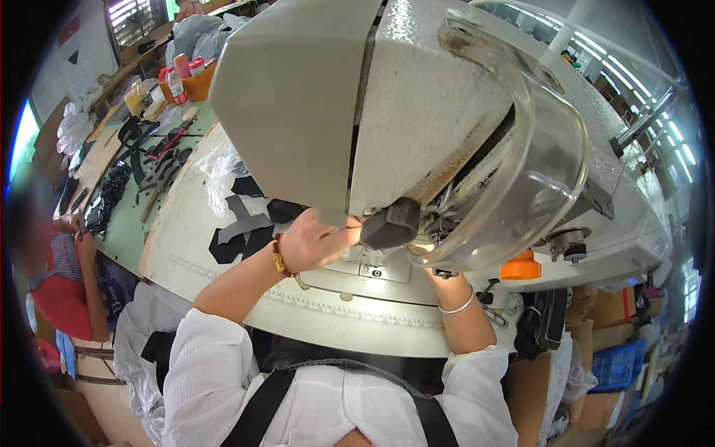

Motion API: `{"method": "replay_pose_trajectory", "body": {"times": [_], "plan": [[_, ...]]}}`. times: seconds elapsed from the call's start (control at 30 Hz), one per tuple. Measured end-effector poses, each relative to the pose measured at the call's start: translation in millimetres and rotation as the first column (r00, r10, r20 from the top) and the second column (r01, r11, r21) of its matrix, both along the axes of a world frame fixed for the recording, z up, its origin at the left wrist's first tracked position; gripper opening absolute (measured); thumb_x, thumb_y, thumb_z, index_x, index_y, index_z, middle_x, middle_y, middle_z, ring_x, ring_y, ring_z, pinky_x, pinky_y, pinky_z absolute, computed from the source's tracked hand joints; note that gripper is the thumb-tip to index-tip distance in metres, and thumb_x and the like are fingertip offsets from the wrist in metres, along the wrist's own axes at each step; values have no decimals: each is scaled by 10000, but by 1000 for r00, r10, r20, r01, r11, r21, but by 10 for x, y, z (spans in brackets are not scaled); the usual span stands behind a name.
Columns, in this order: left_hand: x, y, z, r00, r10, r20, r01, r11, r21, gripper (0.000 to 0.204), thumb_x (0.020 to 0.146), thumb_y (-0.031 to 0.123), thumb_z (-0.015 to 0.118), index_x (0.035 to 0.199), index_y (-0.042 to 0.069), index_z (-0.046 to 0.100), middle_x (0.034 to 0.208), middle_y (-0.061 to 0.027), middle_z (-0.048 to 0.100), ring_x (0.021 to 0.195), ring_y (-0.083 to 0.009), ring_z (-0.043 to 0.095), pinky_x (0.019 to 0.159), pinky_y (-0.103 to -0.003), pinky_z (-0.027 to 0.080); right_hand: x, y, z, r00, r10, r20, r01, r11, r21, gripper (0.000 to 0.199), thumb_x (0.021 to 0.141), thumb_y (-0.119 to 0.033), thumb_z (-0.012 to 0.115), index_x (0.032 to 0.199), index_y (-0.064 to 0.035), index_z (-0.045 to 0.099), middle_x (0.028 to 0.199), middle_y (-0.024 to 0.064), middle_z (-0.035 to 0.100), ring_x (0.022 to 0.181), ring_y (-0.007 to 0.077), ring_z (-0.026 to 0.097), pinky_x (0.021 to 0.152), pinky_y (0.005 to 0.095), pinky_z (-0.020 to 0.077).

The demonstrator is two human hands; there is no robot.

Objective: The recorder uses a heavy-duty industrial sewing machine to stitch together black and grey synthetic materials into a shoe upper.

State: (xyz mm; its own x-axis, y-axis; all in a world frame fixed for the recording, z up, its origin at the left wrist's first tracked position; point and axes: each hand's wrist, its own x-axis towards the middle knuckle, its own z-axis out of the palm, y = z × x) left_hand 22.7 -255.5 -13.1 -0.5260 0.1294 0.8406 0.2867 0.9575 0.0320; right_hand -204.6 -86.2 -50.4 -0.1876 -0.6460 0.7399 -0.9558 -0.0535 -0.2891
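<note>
- The left hand [316, 242] is narrow: its fingers are bent together and hold the left edge of a dark piece [391, 225].
- This dark piece is under the head of the sewing machine [287, 112], just beside the clear guard [555, 160].
- The right hand [436, 280] reaches up from below, behind the guard and the machine parts. Its fingers are hidden, so I cannot tell if they grip something.
- To the left of the left hand, black and grey cut pieces [246, 225] lie overlapping on the white table [182, 235].
- An orange cap [521, 266] is to the right of the right hand.
</note>
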Motion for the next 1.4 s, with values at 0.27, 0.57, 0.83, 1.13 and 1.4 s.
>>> {"method": "replay_pose_trajectory", "body": {"times": [0.27, 0.57, 0.83, 1.13, 1.4], "plan": [[63, 46, 235, 1000, -3, -2, 3, 1000, -29, 334, 678, -39, 763, 994, 61, 724, 999, -94, 717, 860, -279, 694, 716, -365, 577, 48, 32, 27, 955, -81, -287, 78, 997, -23, 179, 957, -106, 692, 1105, -10, 664, 1036, 125, 682, 911, 267, 653, 856, 427, 550], [145, 249, 369, 993, -14, -115, 21, 998, 64, 250, 732, 20, 803, 956, 102, 730, 984, -35, 700, 780, -221, 684, 619, -319, 550, 717, 668, 1116, 824, -299, -481, 384, 919, 87, 104, 729, -12, 654, 824, -55, 658, 678, 89, 572, 683, 309, 603, 631, 425, 446], [321, 710, 188, 999, 0, 50, -12, 970, 244, 209, 833, 147, 808, 1016, 71, 741, 946, -71, 729, 848, -276, 698, 769, -363, 565, 1170, 1356, 1662, 896, -256, -364, 392, 840, 374, 401, 682, 22, 656, 1043, -104, 776, 772, 90, 688, 735, 312, 666, 716, 417, 496], [545, 1163, 353, 648, -508, 568, 48, 771, 635, 359, 956, 205, 708, 1274, 42, 683, 1188, -131, 704, 1089, -285, 676, 958, -397, 537, 842, 1869, 1697, 985, -169, 47, 129, 880, 456, 375, 734, -35, 654, 1096, -40, 753, 894, 225, 711, 874, 425, 688, 791, 486, 544], [434, 1536, 458, 609, -624, 490, 150, 697, 701, 353, 925, 92, 738, 1265, 22, 677, 1230, -116, 688, 1086, -234, 675, 902, -342, 571, 771, 2932, 1375, 901, -396, 179, 204, 750, 629, 411, 712, -34, 718, 1122, -9, 719, 942, 226, 714, 1005, 417, 667, 897, 456, 516]]}}
